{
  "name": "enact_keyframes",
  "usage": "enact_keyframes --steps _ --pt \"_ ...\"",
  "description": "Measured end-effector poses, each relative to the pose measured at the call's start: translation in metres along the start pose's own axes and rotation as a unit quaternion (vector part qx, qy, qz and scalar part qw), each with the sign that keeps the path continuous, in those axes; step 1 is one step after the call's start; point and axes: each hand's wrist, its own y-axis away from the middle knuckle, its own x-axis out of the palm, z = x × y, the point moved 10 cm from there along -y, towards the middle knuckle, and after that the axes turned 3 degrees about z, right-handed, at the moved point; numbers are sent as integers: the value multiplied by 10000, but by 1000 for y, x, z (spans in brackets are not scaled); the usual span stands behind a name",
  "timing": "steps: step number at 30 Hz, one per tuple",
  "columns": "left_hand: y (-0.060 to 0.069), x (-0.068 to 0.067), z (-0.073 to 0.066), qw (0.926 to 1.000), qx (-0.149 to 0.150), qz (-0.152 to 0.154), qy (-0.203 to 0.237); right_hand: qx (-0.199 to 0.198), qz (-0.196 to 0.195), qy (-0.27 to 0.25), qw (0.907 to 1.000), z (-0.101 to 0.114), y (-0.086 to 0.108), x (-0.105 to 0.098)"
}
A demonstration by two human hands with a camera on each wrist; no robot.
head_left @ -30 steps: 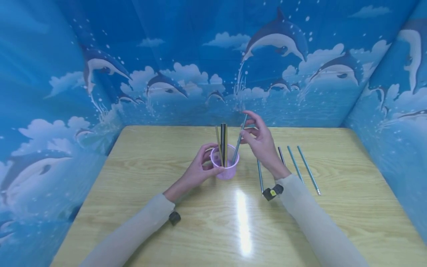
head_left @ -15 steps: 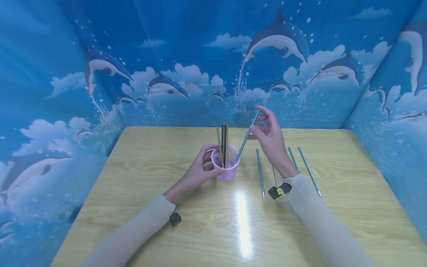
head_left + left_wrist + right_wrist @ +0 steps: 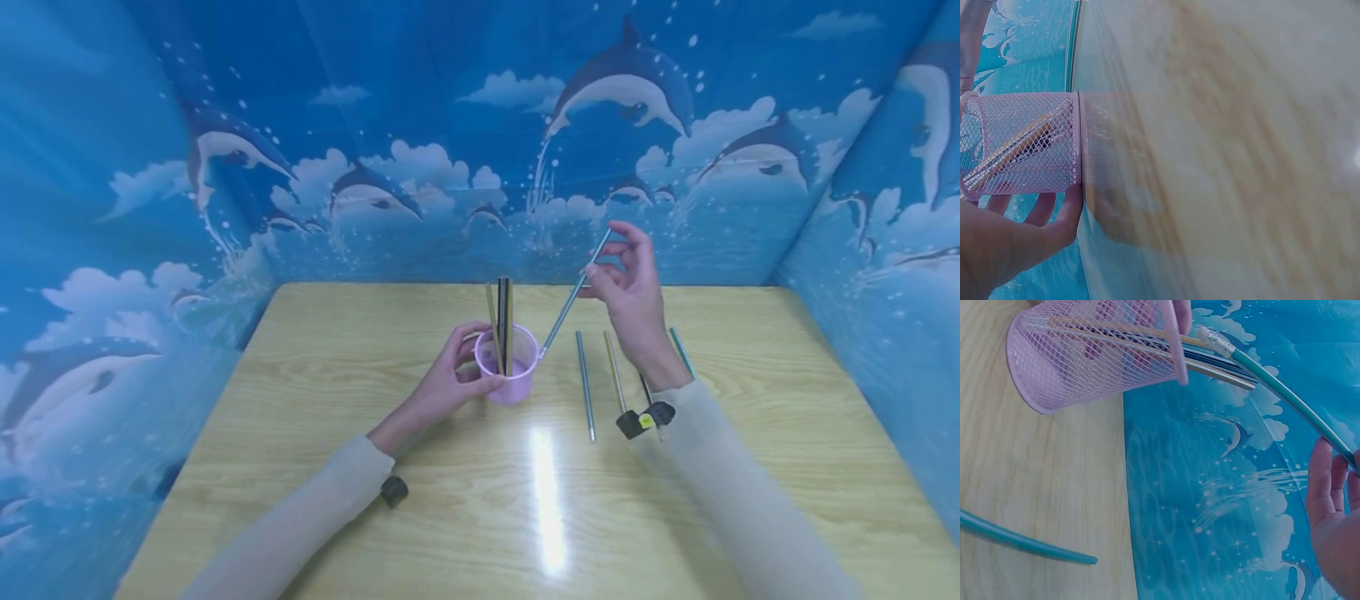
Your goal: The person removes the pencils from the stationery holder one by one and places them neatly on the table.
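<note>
On the table (image 3: 420,533), nearer the far edge than the near one and about midway between the side edges, a cup (image 3: 513,388). Inside the cup, a bunch of standing pencils (image 3: 504,325), with tops above the rim. Against the cup's left side, the left hand (image 3: 457,375). Above the table, to the right of the cup, the right hand (image 3: 630,287); from there down to the left, a slanting pencil (image 3: 573,300), with its lower end at the cup's right rim (touching or just apart, hard to tell). Right of the cup, on the table, a row of loose pencils (image 3: 586,387), side by side, some partly beneath the right forearm (image 3: 720,475). Behind the far edge and along both sides, a backdrop (image 3: 420,83).
</note>
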Motion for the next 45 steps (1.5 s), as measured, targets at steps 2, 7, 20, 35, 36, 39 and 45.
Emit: enact_keyframes --steps 2,7,20,35,36,39,45 --pt "0 0 0 10000 16 -4 -18 48 15 46 10000 2 0 -3" --pt "0 -1 -2 9999 59 -32 -79 283 228 374 9986 3 5 -12" --pt "-1 -1 -3 9999 119 -38 -79 709 514 740 9934 7 13 -48" --pt "0 0 -1 9999 112 16 -34 1506 501 1826 9703 -13 30 -96" --pt "0 -1 0 9999 96 17 -37 1587 520 1871 9680 -16 33 -99" --pt "1 0 2 10000 60 36 -4 1815 656 2066 9592 -22 40 -108" --pt "0 1 2 9999 63 68 71 1913 1043 2311 9482 -27 50 -128"
